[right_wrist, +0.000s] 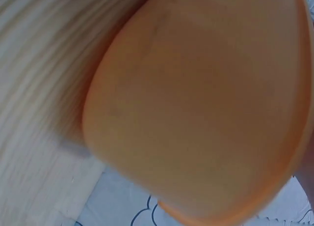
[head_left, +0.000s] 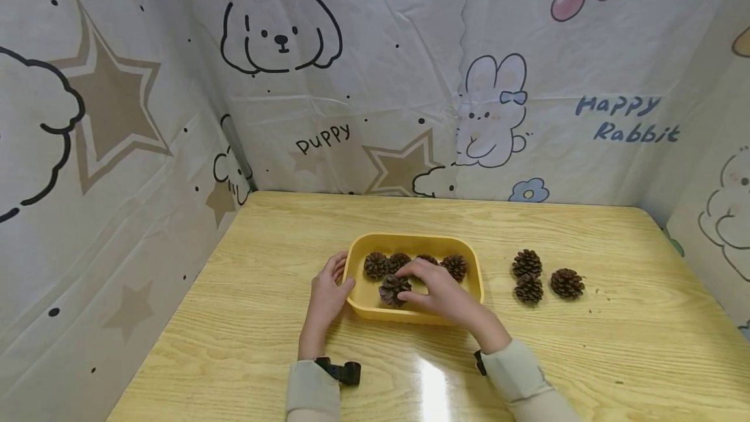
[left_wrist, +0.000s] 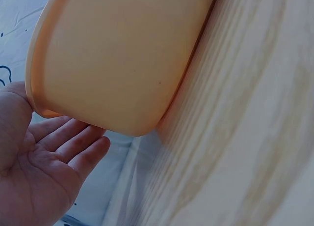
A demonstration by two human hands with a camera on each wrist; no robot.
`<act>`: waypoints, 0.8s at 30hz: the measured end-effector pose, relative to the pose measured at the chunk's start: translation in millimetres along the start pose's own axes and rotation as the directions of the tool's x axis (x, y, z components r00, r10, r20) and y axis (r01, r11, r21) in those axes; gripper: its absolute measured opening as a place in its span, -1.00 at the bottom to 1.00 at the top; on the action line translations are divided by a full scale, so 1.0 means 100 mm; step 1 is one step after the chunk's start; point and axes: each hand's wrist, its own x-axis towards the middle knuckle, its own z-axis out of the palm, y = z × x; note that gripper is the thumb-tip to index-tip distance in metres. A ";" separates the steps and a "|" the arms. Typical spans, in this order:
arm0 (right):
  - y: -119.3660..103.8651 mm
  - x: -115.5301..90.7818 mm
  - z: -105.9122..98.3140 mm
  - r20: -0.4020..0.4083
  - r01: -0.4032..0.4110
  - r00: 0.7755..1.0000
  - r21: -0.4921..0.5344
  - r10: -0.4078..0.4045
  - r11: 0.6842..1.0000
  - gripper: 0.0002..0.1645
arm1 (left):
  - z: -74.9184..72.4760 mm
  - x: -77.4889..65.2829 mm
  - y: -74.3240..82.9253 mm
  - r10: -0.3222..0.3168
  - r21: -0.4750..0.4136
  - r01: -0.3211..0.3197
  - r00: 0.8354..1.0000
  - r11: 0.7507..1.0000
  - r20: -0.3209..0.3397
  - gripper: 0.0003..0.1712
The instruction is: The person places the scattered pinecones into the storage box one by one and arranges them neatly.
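Note:
A yellow plastic tub (head_left: 404,315) stands on the table. My left hand (head_left: 329,293) holds its left end, thumb at the rim and fingers along the outside. The left wrist view shows that hand's palm (left_wrist: 44,177) beside the tub's outer wall (left_wrist: 117,59). Over the tub's near left part, my right hand (head_left: 441,290) pinches a brown pine cone (head_left: 392,290) between thumb and fingers. Several other pine cones (head_left: 375,266) lie along the tub's far side, one partly behind the right hand. The tub's wall (right_wrist: 196,108) fills most of the right wrist view, hiding the right fingers.
Three loose pine cones (head_left: 566,284) lie on the wooden table (head_left: 263,246) to the right of the tub. Small dark crumbs are scattered near them. A printed cloth (head_left: 363,70) with cartoon animals hangs behind the table and along its sides.

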 end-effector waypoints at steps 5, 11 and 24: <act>-0.04 0.08 0.08 0.029 -0.003 1.000 0.010 0.002 1.000 -0.61 | 0.00 0.00 -0.01 0.009 0.008 -0.009 1.000 1.000 -0.005 -0.39; -0.08 0.15 0.16 0.054 -0.018 0.998 0.004 0.018 1.000 -0.62 | 0.01 -0.01 0.01 0.015 0.019 -0.014 1.000 1.000 -0.007 -0.39; -0.10 0.29 0.30 0.101 -0.065 0.993 0.007 0.064 0.998 -0.63 | 0.00 -0.01 0.02 -0.002 0.031 0.002 1.000 1.000 -0.011 -0.40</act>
